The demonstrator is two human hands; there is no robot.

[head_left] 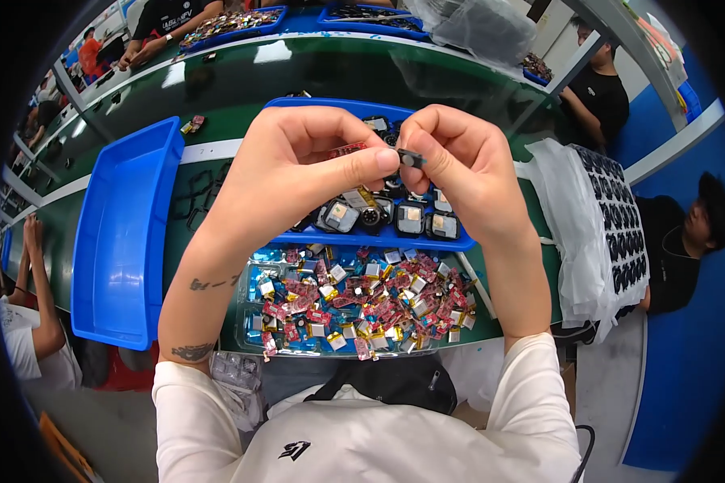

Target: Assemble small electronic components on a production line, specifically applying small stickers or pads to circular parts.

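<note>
At the far left a large blue bin [125, 233] sits on the green table [217, 88], well apart from the hands and with nothing seen inside; it takes up that side, so there is little free room there. The left hand [294, 173] is raised above the table, fingers curled narrow, thumb and forefinger pinching a small red part [348, 149]; just beside it the right hand [459, 173] pinches a small dark component [411, 158] between thumb and forefinger; the two pieces are close, but whether they touch cannot be told. Below the hands lies a clear tray [254, 342] heaped with small red, silver and gold parts [362, 302]; behind it a blue tray [379, 239] holds square dark modules [395, 216]. The clear tray sits at the near table edge, so a nudge from a forearm could probably push it off; a pinch that slackens would likely drop either piece into the heap, where it would be hard to find. Open table lies beyond the blue tray, towards the far side. On the right a stack of white sheets with dark pieces [596, 217] crowds the table end, beside a seated person [677, 241]; a wide swing of the right elbow could brush it.
</note>
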